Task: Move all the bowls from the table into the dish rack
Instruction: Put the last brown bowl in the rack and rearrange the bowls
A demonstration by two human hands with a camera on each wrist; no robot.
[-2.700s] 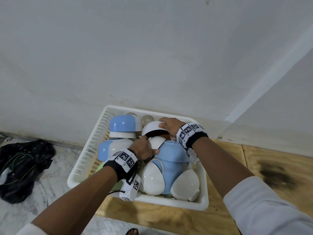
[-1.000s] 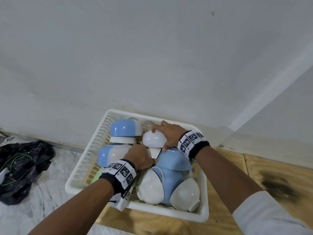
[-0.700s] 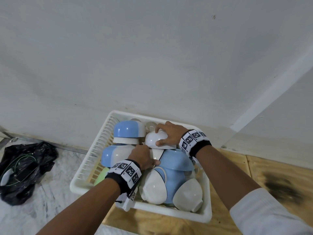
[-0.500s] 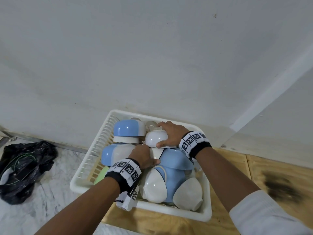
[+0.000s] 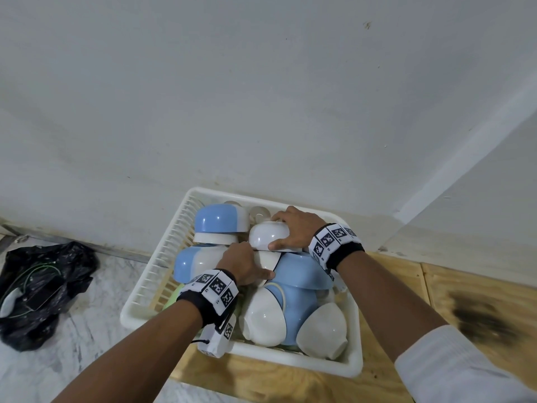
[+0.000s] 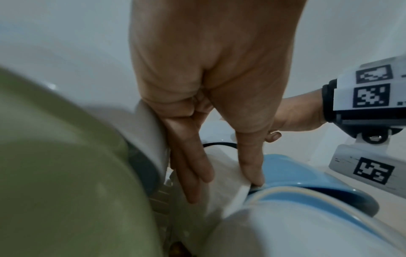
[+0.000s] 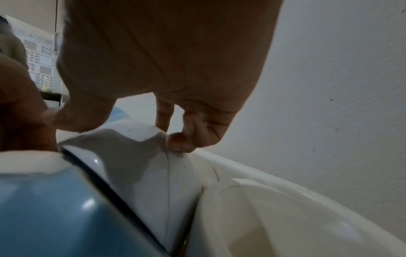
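A white dish rack point(image 5: 151, 286) stands against the wall, packed with several blue and white bowls, most of them upside down. My right hand point(image 5: 274, 232) grips an upturned white bowl point(image 5: 263, 237) at the rack's back, thumb in front and fingers curled over its far side; the right wrist view shows this bowl point(image 7: 142, 165) leaning on a blue bowl point(image 7: 54, 208). Just below, my left hand point(image 5: 248, 264) holds another white bowl point(image 5: 266, 260), thumb at its rim beside a large blue bowl point(image 5: 302, 271). In the left wrist view the fingers point(image 6: 191, 173) lie along that bowl's wall.
The rack sits on the left end of a wooden table point(image 5: 392, 286) with a dark scorched patch point(image 5: 479, 315). A black plastic bag point(image 5: 43, 289) lies on the marble floor to the left. A green dish point(image 5: 171, 298) shows low in the rack. The wall stands close behind.
My right hand turned its white bowl rim-down and lowered it onto the pile; over the last second it only settled slightly. The left hand stayed on the lower white bowl.
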